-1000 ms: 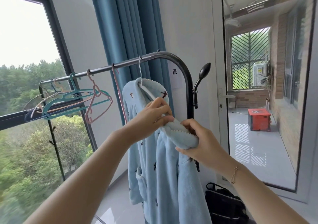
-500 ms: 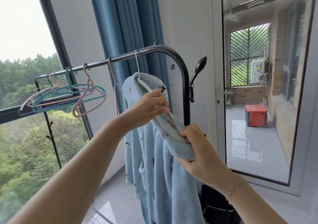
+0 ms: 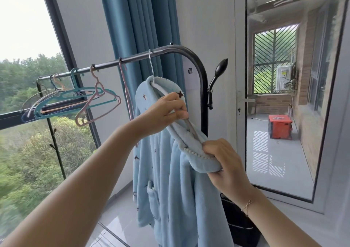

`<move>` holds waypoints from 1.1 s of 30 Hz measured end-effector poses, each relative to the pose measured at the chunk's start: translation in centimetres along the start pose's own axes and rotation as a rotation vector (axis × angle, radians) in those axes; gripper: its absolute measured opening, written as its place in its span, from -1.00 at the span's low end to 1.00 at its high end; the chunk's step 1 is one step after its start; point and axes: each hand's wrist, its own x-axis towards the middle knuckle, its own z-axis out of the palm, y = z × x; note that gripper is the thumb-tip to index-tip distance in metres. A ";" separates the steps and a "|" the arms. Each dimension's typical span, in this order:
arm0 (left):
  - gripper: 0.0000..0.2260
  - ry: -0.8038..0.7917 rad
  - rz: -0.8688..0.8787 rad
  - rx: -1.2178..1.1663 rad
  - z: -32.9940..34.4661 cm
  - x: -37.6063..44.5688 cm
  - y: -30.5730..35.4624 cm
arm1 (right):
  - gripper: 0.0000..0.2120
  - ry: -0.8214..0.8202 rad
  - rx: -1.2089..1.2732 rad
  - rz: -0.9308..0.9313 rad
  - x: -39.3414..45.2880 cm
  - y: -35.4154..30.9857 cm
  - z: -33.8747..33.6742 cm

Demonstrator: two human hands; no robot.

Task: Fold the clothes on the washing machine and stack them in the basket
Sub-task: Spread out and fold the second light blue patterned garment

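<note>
Left hand [image 3: 162, 114] pinches the hanger [image 3: 171, 99]; right hand [image 3: 225, 163] grips the robe [image 3: 170, 180] shoulder.

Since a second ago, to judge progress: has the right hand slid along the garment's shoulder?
Yes. The right hand has moved down the blue garment, farther from the hanger hook on the rail.

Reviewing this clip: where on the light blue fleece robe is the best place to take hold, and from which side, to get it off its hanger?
Probably the collar edge of the light blue robe, from the open right side. There the right hand already pinches the beaded trim, where the fleece bunches thick past the hanger's arm. The left hand grips that arm, steadying it. The rack post blocks the rear.
</note>
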 end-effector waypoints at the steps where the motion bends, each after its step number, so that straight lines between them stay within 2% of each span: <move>1: -0.86 0.000 0.003 -0.011 -0.2 -0.1 0.1 | -0.68 0.036 -0.013 -0.022 0.0 -0.2 0.2; 4: -0.86 0.003 0.010 -0.031 -0.3 -0.3 0.6 | -0.72 0.131 -0.064 -0.050 -0.4 -0.9 0.8; 12: -0.89 0.083 0.000 -0.054 0.0 -0.6 1.6 | -0.67 0.337 -0.069 0.074 -0.9 -3.0 0.6; 15: -0.86 0.126 -0.002 -0.061 0.3 -0.6 1.8 | -0.65 0.345 -0.087 0.083 -1.2 -3.0 0.4; 20: -0.87 0.174 0.002 -0.050 0.9 -0.5 1.9 | -0.71 0.337 -0.048 0.206 -1.4 -3.3 0.3; 26: -0.86 0.185 0.024 -0.065 1.1 -0.5 2.0 | -0.59 0.377 -0.136 0.023 -2.0 -3.5 0.4; 29: -0.82 0.238 0.010 -0.087 0.4 0.2 3.0 | -0.51 0.325 -0.171 -0.016 -3.3 -3.9 1.8; 33: -0.77 0.211 -0.027 -0.054 -0.8 1.4 4.1 | -0.61 0.345 -0.133 0.133 -4.1 -4.2 2.8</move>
